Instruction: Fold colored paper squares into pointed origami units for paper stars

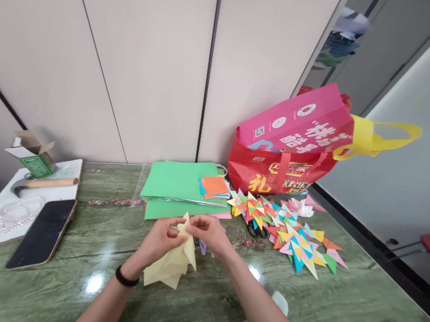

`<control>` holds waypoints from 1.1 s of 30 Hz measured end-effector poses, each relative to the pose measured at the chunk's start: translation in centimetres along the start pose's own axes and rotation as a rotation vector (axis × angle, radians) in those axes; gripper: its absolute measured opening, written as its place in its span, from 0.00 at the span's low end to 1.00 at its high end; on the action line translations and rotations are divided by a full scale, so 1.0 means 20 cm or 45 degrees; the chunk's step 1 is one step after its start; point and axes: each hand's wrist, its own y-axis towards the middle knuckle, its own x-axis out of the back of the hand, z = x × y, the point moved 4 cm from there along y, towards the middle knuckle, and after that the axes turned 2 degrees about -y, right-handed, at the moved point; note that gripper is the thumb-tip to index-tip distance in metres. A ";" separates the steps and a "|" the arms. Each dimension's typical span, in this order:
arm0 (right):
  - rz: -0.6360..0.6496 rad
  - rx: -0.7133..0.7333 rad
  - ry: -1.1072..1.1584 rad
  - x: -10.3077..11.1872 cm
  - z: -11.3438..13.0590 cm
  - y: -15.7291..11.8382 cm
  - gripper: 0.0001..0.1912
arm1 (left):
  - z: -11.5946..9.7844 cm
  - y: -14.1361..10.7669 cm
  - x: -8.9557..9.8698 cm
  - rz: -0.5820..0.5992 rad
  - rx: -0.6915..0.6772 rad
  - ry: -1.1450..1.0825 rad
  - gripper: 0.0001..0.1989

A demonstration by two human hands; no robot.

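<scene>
Both hands meet over the green marbled table, holding a folded pale yellow paper piece (pixel 188 251) with a pointed tip up between the fingers. My left hand (pixel 161 239) pinches it from the left, thumb and fingers together; a black band circles that wrist. From the right, my right hand (pixel 211 234) pinches the same paper near its tip. Beneath them lie more pale yellow paper pieces (pixel 164 271) with pointed corners. Small purple paper pieces (pixel 202 246) show partly behind my right hand.
Green sheets (pixel 177 178) and small orange squares (pixel 215 186) lie behind the hands. Colourful paper stars (pixel 299 246), scissors (pixel 256 231) and a red bag (pixel 280 172) are at right. A phone (pixel 42 233), sickle (pixel 49 182) and small box (pixel 36 158) are at left.
</scene>
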 end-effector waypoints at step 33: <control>-0.120 -0.001 0.036 0.01 -0.02 0.03 0.19 | 0.08 0.03 -0.04 0.116 0.172 -0.180 0.32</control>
